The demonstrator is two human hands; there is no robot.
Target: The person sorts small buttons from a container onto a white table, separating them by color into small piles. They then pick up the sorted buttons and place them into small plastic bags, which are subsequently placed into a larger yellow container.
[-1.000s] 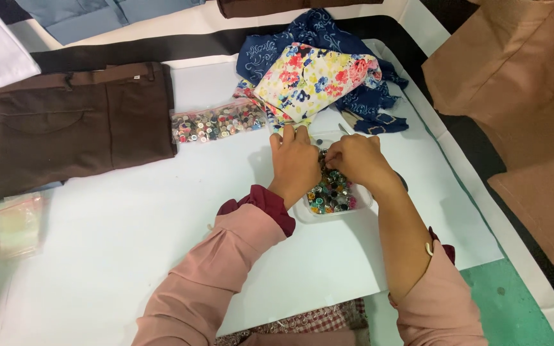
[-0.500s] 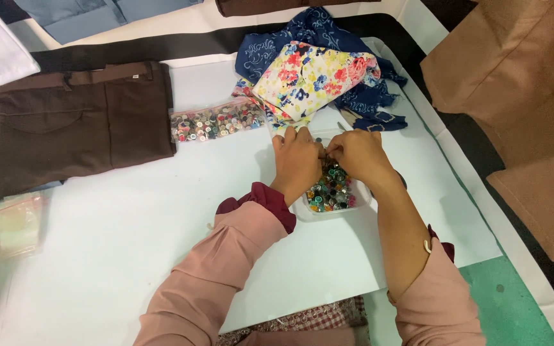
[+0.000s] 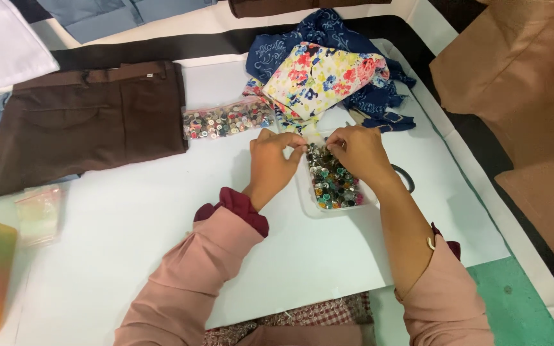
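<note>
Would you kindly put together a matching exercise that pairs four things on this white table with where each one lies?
Things:
1. brown trousers
2. clear bag of buttons
3. clear tray of buttons
4. floral cloth

Places:
A. under the fingertips of the left hand and right hand
B. folded flat at the table's far left
C. heaped on blue fabric at the far edge
D. between the trousers and the heap of fabric

Pairs: 1-B, 2-D, 3-A, 4-C

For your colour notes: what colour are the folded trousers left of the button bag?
Dark brown trousers, head view.
</note>
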